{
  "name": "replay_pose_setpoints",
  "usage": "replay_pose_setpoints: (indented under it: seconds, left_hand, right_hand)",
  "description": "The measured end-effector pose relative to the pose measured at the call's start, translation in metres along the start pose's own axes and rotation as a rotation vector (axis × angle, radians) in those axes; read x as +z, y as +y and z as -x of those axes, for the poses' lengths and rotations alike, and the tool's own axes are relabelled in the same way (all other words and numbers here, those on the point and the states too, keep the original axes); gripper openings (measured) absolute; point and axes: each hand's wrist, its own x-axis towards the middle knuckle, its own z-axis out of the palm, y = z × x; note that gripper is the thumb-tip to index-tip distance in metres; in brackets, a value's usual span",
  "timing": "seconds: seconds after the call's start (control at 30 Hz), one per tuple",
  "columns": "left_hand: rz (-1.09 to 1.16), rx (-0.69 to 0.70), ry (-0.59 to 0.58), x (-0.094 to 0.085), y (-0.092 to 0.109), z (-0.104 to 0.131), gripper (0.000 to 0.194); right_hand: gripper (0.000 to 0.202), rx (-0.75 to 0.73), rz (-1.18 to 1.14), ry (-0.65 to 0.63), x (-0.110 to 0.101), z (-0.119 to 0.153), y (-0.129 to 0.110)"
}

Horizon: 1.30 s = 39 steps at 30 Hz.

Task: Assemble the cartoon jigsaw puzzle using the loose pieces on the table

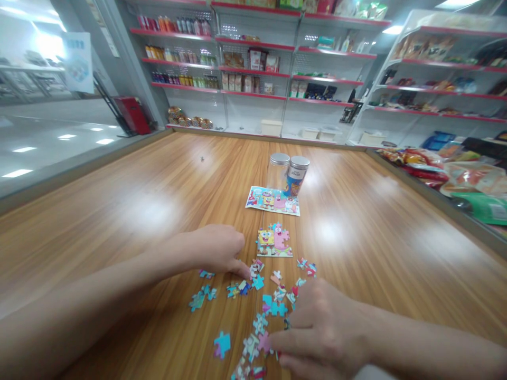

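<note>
Two hands down among the loose puzzle pieces (259,303) on my wooden table (119,211). My left hand (216,248) is curled loosely, fingertips pressing a small piece (255,268) at their tips, not lifting it. My right hand (322,332) lies knuckles-up, fingers bent onto a pink piece (264,342) just left of them; a proper grasp I cannot tell. Just beyond the left fingertips sits the assembled section (274,243); farther out, the reference picture (272,201) and two cans (288,174). Sorting and picking stage, I judge, early on. Next move calls for matching a piece's edge to the section's open side.
</note>
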Motion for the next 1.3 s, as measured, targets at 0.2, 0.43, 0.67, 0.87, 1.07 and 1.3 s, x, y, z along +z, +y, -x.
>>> replay_pose_setpoints:
  seconds: [0.2, 0.43, 0.67, 0.87, 1.07, 1.3]
  left_hand:
    - [0.029, 0.02, 0.037, 0.003, -0.002, -0.001, 0.061]
    - [0.035, 0.018, 0.035, 0.002, -0.004, 0.0, 0.061]
    - [0.171, 0.197, 0.331, 0.003, -0.002, -0.007, 0.041]
    - [0.195, 0.496, 0.65, 0.024, 0.001, -0.026, 0.022]
    - [0.252, 0.516, 0.61, 0.044, -0.012, -0.04, 0.027]
    - [0.3, 0.471, 0.615, 0.047, -0.01, -0.041, 0.024]
  right_hand:
    - [0.024, 0.057, 0.055, -0.008, -0.003, -0.008, -0.005]
    - [0.029, 0.156, 0.084, 0.032, 0.005, -0.008, -0.006]
    - [0.025, 0.249, 0.071, 0.009, -0.001, -0.012, -0.012]
    - [0.022, 0.339, 0.018, -0.047, -0.004, -0.014, -0.015]
    - [0.016, 0.442, -0.012, -0.09, -0.011, -0.02, -0.017]
    - [0.024, 0.457, 0.049, 0.013, 0.009, -0.007, -0.008]
